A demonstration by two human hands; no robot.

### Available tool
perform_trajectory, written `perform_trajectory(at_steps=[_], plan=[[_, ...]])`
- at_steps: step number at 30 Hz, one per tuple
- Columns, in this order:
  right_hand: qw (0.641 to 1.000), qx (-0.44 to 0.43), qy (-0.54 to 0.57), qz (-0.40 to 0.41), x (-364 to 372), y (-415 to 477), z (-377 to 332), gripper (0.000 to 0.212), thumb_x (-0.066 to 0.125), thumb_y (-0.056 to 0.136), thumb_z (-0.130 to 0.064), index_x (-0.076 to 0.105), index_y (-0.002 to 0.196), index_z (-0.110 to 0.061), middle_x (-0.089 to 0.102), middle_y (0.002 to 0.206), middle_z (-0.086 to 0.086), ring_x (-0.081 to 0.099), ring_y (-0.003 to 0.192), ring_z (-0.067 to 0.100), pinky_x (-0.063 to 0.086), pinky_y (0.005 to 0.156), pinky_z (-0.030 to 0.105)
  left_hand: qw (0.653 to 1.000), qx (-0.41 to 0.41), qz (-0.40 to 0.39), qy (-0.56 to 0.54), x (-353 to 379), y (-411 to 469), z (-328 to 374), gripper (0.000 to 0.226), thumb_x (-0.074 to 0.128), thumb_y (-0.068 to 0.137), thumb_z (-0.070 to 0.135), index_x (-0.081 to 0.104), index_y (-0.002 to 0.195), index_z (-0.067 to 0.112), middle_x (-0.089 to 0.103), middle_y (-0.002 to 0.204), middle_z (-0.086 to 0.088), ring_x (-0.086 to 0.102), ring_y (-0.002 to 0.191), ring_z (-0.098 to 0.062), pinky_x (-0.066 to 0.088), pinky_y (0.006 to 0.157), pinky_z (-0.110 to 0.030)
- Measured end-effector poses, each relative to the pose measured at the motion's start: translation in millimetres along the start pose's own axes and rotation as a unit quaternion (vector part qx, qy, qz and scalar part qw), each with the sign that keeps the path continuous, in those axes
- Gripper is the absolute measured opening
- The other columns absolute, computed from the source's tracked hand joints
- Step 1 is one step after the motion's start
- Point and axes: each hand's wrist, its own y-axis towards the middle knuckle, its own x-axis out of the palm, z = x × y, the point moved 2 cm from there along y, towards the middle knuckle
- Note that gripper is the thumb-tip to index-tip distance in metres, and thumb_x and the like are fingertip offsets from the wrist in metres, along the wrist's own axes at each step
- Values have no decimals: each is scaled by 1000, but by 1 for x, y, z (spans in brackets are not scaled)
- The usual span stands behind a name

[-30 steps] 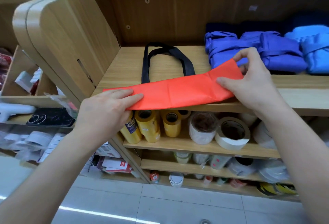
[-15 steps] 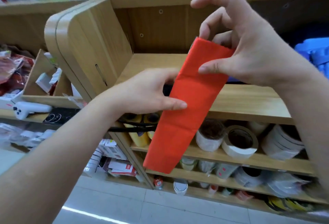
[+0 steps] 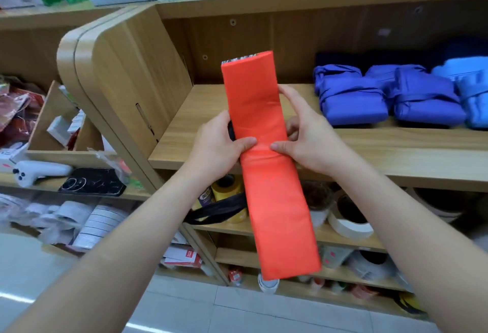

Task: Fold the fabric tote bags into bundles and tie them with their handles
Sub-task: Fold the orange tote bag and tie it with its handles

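- At the left, a white handheld device [image 3: 39,171] and a black phone [image 3: 92,182] lie on a low wooden ledge. A pale tiled floor [image 3: 237,311] is below.
- In the middle stands a light wooden shelf [image 3: 369,153]. Under its board, yellow tape rolls [image 3: 227,190] and a wide white tape roll [image 3: 348,221] sit on a lower board.
- At the right, blue fabric bundles [image 3: 351,100] lie on the shelf, touching one another.
- The packets on the top board are blurred, and their labels cannot be read.
- The black fabric handle [image 3: 219,209] shows only in parts: a bit behind the left hand [image 3: 219,145] and a loop below it. The rest is hidden.
- The long folded orange fabric tote bag [image 3: 274,200] is held in the air before the shelf, nearly upright, its top leaning a little left.
- The left hand's grip pinches the strip's left edge at the middle, thumb on the front, fingers behind.
- The right hand [image 3: 309,142] pinches the right edge in the same way. The two thumb tips are near each other but apart.
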Motion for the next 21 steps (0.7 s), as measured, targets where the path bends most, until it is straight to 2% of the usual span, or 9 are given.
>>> perform_trajectory(at_steps=[2,4,7,10,12,15,17,19,21], plan=[[1000,6,0,2,1,1,1,102,76,79,-5,17,148,-52,53,65,-2,54,54,1,54,70,28,990,66,67,106,-8,-9,-4,68,83,74,26,50,132,14,53,123,-3,51,113,-21,42,95,-30],[1000,6,3,6,2,1,2,105,75,80,-5,13,148,-54,53,64,-4,55,55,3,54,70,30,966,186,109,142,-22,-27,-6,72,83,73,19,48,136,11,49,129,-10,47,118,-26,40,102,-34],[999,-12,-31,3,5,3,3,87,73,81,-7,31,144,-50,52,68,-9,54,59,4,50,69,23,929,320,9,187,-31,-56,-12,65,72,73,7,52,134,10,47,138,-11,44,129,-28,35,110,-36],[997,-16,-76,-14,5,10,3,33,73,84,-11,70,110,-31,54,81,-27,51,69,-14,38,73,14,896,295,-171,285,-17,-65,-31,89,69,72,25,28,152,20,22,160,-1,18,148,-19,20,120,-40],[996,-6,-90,-25,5,13,4,17,73,85,-16,75,97,-28,60,85,-25,52,73,-11,38,78,17,896,258,-169,320,-5,-61,-36,97,69,75,46,17,154,24,16,162,2,14,149,-16,18,121,-43],[994,1,-100,-40,3,13,4,13,67,91,-21,77,98,-25,66,86,-20,58,79,-5,43,80,19,922,242,-140,268,-1,-55,-27,90,55,75,60,28,152,21,28,158,0,24,146,-18,27,116,-47],[996,22,-70,-53,1,12,3,14,64,94,-24,78,98,-25,68,89,-20,62,87,-4,47,84,21,935,225,-170,217,-6,-53,-25,91,46,74,63,24,153,24,22,161,5,16,148,-11,17,121,-42],[995,40,-54,-68,-2,13,3,16,63,95,-26,78,93,-26,72,92,-18,64,91,-1,49,88,23,933,223,-197,203,-10,-55,-24,91,45,73,62,21,154,26,17,161,9,9,149,-5,8,122,-35],[995,54,-37,-76,-4,16,4,20,60,96,-28,79,88,-25,73,86,-16,65,87,0,51,86,26,940,229,-169,187,-9,-57,-24,84,53,75,59,32,150,28,27,158,10,20,146,-6,16,121,-37]])
